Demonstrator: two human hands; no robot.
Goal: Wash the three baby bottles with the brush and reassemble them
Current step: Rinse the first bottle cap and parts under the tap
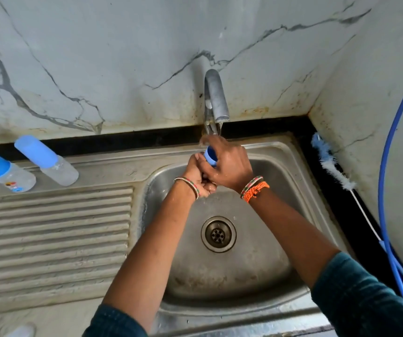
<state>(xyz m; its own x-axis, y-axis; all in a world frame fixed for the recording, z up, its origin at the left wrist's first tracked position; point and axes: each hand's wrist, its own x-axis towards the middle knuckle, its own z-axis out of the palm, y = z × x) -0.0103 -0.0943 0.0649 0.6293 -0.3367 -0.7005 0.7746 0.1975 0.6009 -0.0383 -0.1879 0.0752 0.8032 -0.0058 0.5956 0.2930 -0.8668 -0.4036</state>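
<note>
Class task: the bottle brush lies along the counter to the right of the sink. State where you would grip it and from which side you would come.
Grip the thin white handle of the bottle brush, below the bristles, coming from the sink side: the wall stands close behind it, and its bristled head points into the corner.

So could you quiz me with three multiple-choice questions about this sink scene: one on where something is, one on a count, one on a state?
1. Where does the long white-and-blue bristled bottle brush lie?
A. in the basin
B. on the dark ledge right of the steel sink
C. on the ribbed drainboard

2. How many blue-capped clear baby bottles stand left of the basin?
A. none
B. two
C. four

3. What is the curved metal tap doing?
A. running
B. dry
C. detached

Answers: 1 B, it rests by the wall. 2 B, both upright. 3 A, water falls onto the hands.
</note>
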